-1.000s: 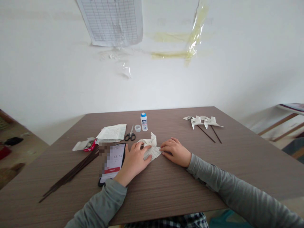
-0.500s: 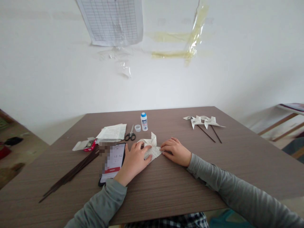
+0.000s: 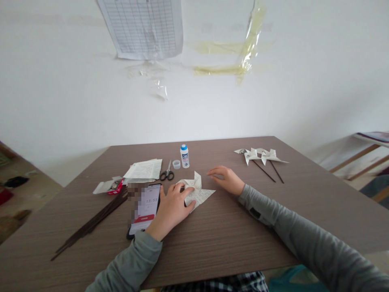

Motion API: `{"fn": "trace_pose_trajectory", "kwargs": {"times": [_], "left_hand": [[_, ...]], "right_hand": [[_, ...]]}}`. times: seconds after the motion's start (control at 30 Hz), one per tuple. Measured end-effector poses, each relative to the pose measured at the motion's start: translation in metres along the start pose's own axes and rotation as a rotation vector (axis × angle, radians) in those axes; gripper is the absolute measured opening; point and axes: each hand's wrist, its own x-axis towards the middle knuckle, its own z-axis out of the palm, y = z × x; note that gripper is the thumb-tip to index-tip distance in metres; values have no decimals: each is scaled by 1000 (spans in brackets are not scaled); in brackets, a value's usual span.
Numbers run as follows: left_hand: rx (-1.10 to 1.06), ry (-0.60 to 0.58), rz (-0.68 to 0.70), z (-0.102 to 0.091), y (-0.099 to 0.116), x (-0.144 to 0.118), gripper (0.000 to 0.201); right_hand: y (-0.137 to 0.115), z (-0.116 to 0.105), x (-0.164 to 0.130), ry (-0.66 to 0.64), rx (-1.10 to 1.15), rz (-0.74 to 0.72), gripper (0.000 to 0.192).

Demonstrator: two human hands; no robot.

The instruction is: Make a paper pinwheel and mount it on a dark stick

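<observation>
A paper pinwheel (image 3: 202,196) made of printed paper lies on the table in front of me, one blade standing up and one point towards the right. My left hand (image 3: 174,202) rests on its left part, fingers curved over it and holding it down; the fingertips partly cover the folds. My right hand (image 3: 227,180) hovers just to the right of the pinwheel, apart from it. Its thumb and fingers are parted with nothing between them. Beyond the pinwheel stand a white glue bottle (image 3: 184,157) with a blue cap and a small clear cap (image 3: 176,164).
Black-handled scissors (image 3: 167,174) lie beside a stack of printed paper (image 3: 142,170). Further left are an open red box (image 3: 115,186), dark thin sticks (image 3: 91,221) and a phone (image 3: 146,213). Pinwheels on sticks (image 3: 269,156) lie at the far right, near the wall (image 3: 212,113).
My right hand has let go of the pinwheel's right point and moved slightly up and away, its fingers parting. My left hand has stayed on the pinwheel.
</observation>
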Motion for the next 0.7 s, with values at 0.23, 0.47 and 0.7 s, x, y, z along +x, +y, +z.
{"fn": "trace_pose_trajectory", "kwargs": {"times": [0.23, 0.47, 0.7], "left_hand": [[6, -40, -16, -5, -1, -2, 54], [15, -53, -35, -6, -4, -3, 60], [14, -40, -18, -3, -11, -5, 53]], "right_hand": [[-5, 5, 69, 70, 33, 154, 24], [-11, 39, 127, 81, 124, 312, 53], [-14, 70, 145, 85, 232, 354, 70]]}}
